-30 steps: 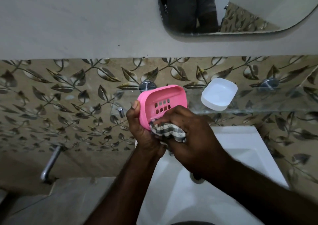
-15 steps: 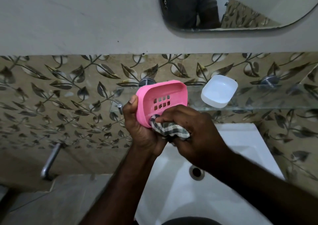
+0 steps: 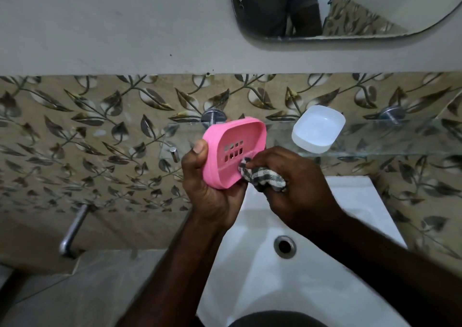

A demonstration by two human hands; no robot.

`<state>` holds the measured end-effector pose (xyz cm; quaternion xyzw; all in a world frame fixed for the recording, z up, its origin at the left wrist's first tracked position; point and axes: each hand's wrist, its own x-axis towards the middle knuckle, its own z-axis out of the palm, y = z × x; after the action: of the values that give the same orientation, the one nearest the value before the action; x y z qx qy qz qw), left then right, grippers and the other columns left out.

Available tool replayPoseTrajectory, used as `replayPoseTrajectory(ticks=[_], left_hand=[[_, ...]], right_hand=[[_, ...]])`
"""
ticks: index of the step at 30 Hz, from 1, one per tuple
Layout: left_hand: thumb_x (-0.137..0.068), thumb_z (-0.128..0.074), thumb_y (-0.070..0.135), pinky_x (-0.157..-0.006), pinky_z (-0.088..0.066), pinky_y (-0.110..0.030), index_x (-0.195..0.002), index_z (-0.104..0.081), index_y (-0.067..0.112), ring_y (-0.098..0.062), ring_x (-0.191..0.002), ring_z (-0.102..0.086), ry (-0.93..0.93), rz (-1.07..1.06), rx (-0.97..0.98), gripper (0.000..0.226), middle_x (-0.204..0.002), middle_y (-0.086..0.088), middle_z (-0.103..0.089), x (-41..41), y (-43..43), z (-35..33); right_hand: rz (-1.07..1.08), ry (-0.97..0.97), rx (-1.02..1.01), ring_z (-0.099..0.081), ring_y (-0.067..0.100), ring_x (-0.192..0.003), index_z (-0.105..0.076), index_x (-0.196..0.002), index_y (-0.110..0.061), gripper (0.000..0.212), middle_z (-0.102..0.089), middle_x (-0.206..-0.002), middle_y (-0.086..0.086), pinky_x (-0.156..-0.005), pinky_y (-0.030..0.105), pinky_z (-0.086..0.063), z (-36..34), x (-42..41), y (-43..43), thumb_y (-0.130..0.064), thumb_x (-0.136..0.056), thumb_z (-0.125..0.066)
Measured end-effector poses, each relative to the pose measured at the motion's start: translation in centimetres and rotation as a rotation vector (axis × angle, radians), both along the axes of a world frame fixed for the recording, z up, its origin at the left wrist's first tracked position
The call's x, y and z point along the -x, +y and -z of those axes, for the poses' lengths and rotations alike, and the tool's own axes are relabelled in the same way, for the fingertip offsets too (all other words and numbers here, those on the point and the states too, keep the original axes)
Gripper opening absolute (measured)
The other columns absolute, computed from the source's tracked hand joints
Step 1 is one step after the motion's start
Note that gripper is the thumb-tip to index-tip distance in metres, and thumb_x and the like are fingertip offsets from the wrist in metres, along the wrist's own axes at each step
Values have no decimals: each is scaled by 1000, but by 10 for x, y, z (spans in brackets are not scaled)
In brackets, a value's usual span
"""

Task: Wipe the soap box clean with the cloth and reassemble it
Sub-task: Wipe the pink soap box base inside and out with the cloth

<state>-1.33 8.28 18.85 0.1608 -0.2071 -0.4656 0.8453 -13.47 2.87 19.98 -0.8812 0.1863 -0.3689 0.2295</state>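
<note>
The cloth (image 3: 262,175) has moved deeper into the pink tray (image 3: 240,136); the right hand (image 3: 300,184) pinches it, and the fingers of the left hand (image 3: 210,191) clasp the tray steady.

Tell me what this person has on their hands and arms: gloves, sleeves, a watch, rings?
Nothing that shows. The left hand and the right hand are bare, without gloves or visible rings. Both wrists and forearms are uncovered as far as the picture reaches: no watch, bracelet or sleeve. The mirror reflects a dark shirt.
</note>
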Motion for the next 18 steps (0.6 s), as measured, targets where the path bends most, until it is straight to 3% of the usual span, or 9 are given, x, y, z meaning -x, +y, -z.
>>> replayPoseTrajectory(ticks=[4,7,10,12,15,18], left_hand=[[-66,-66,46,-72,-55,-28,-88,-76,13,-19,-78,-68,-8,-27,-70,41,-82,-5,-72,4,0,-5],[-76,-40,42,-69,-55,-25,-75,-78,17,-14,-73,-69,-13,-46,-66,46,-75,0,-73,2,4,-5],[-69,-63,45,-81,-51,-33,-91,-75,16,-20,-88,-66,-47,-33,-33,38,-89,-3,-73,-2,2,-4],[-61,-73,46,-81,-51,-33,-91,-75,14,-21,-86,-66,-58,-8,-30,44,-88,-5,-72,-2,0,0],[-61,-70,45,-76,-55,-30,-89,-76,13,-19,-80,-68,-53,28,4,42,-83,-5,-73,-2,0,3],[-63,-71,45,-84,-49,-37,-97,-72,11,-25,-89,-65,-19,34,-4,49,-92,-9,-71,-2,2,1]], right_hand=[[-96,-43,3,-67,19,-89,-74,-97,-11,30,-71,-95,3,-77,30,-53,-8,-8,28,2,-71,-67],[-96,-12,42,-68,24,-89,-73,-99,-9,35,-72,-97,5,-77,37,-54,-2,-3,9,4,-68,-66],[-20,10,3,-66,23,-85,-71,-94,-13,21,-69,-92,2,-70,42,-54,1,1,-5,-3,-76,-65],[-63,-3,-13,-65,21,-82,-71,-90,-13,19,-67,-88,2,-69,40,-53,-4,-4,8,-2,-76,-65],[-172,11,2,-66,23,-86,-73,-95,-11,29,-69,-92,4,-71,39,-53,-12,-6,22,1,-70,-67],[-137,57,38,-66,25,-85,-71,-97,-13,32,-69,-93,3,-69,42,-53,-3,1,0,-1,-68,-65]])
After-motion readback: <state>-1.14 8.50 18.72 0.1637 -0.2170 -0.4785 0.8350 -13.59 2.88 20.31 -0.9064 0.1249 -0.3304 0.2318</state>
